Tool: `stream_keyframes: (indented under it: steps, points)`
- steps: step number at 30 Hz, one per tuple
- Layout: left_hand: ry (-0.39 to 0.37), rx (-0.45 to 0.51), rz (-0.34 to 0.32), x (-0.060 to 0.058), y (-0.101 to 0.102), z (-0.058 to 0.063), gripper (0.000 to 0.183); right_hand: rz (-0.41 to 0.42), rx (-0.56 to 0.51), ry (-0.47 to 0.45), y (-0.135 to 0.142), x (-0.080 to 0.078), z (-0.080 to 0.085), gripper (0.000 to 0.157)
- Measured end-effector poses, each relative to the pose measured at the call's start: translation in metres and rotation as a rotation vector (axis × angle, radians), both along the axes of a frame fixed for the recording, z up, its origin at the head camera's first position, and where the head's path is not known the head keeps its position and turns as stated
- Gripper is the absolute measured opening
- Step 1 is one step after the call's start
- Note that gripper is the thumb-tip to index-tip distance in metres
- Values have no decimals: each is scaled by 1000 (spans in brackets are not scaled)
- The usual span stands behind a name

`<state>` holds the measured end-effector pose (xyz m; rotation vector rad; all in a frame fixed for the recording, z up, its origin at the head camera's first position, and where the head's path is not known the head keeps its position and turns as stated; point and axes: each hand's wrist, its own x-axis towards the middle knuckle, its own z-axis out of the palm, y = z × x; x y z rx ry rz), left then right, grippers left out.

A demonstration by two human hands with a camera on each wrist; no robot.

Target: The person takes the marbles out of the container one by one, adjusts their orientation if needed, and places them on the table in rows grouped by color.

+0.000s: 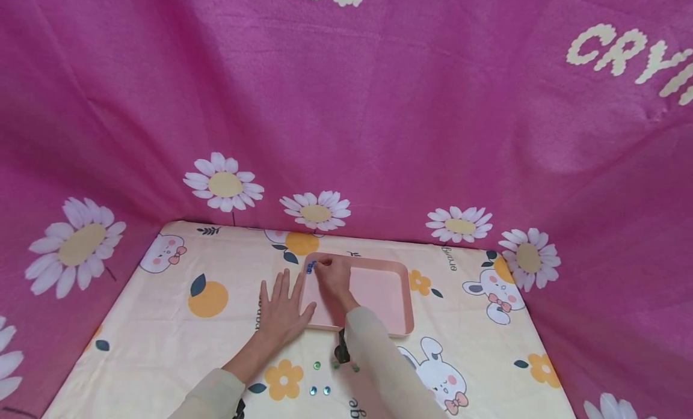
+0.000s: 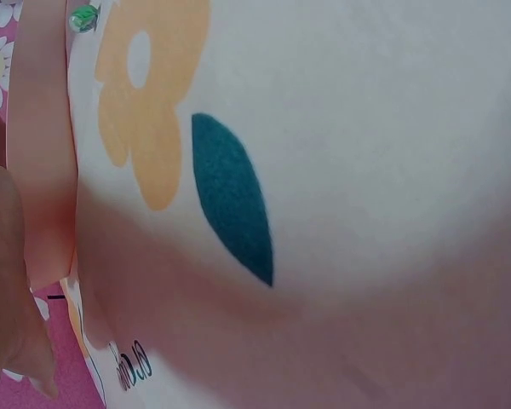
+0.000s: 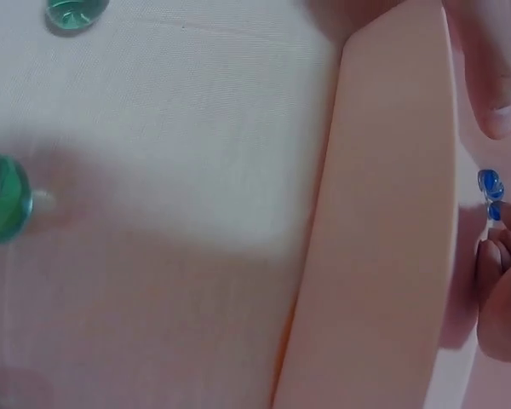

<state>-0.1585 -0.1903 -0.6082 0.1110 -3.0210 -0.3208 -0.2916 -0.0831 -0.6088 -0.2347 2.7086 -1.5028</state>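
A shallow pink tray [image 1: 379,299] lies on the patterned cloth. My right hand [image 1: 334,276] reaches into its far left corner, where a few blue glass marbles [image 1: 310,267] sit close together. In the right wrist view, the curled fingertips of that hand [image 3: 504,290] pinch at one blue marble [image 3: 495,210], right beside another blue marble [image 3: 490,182]. My left hand [image 1: 283,311] has its fingers spread and straight along the tray's left side, the thumb over the near left rim. Part of it, the left hand [image 2: 8,290], shows beside the tray wall [image 2: 43,153] in the left wrist view.
On the cloth before the tray lie a green marble [image 1: 317,365], more green marbles near my right sleeve, and two bluish marbles [image 1: 313,391]. A large green marble [image 3: 4,198] shows in the right wrist view. A pink curtain [image 1: 379,136] hangs behind the table.
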Motion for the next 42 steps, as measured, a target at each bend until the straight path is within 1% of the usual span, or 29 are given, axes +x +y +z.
stream_keyframes:
  steps: [5, 8, 12, 15, 21, 27, 30, 32, 35, 37, 39, 42]
  points:
    - [5, 21, -14, -1, 2, -1, 82, -36, 24, -2, -2, 3, 0, 12]
    - [13, 19, -14, -1, 3, -1, 81, -48, 26, -9, -2, 4, 1, 12]
    - [14, 12, -11, -1, 4, 1, 81, -55, 86, -8, -4, 4, 4, 11]
    - [1, 12, -14, -2, 5, 1, 80, -62, 120, -3, -5, 3, 6, 12]
    - [-8, -16, -15, -2, 6, 2, 81, -77, 148, -10, -6, 4, 10, 12]
    - [16, -23, -16, -3, 5, 5, 80, -88, 158, 16, -9, 3, 11, 10]
    - [10, -23, -16, -3, 4, 6, 80, -88, 151, 16, -10, 2, 10, 10]
    - [13, -20, -15, -3, 4, 6, 80, -89, 156, 36, -10, 1, 7, 10]
    - [15, -3, -13, -2, 2, 4, 80, -83, 99, 35, -9, 2, 3, 10]
    - [17, 7, -14, -2, 1, 2, 79, -80, 44, 17, -7, 4, 2, 9]
    - [7, 4, -14, -1, 0, 1, 80, -73, -10, -8, -5, 7, 3, 8]
    - [-3, -8, -10, 0, -2, 1, 81, -56, -41, -13, -2, 9, 6, 6]
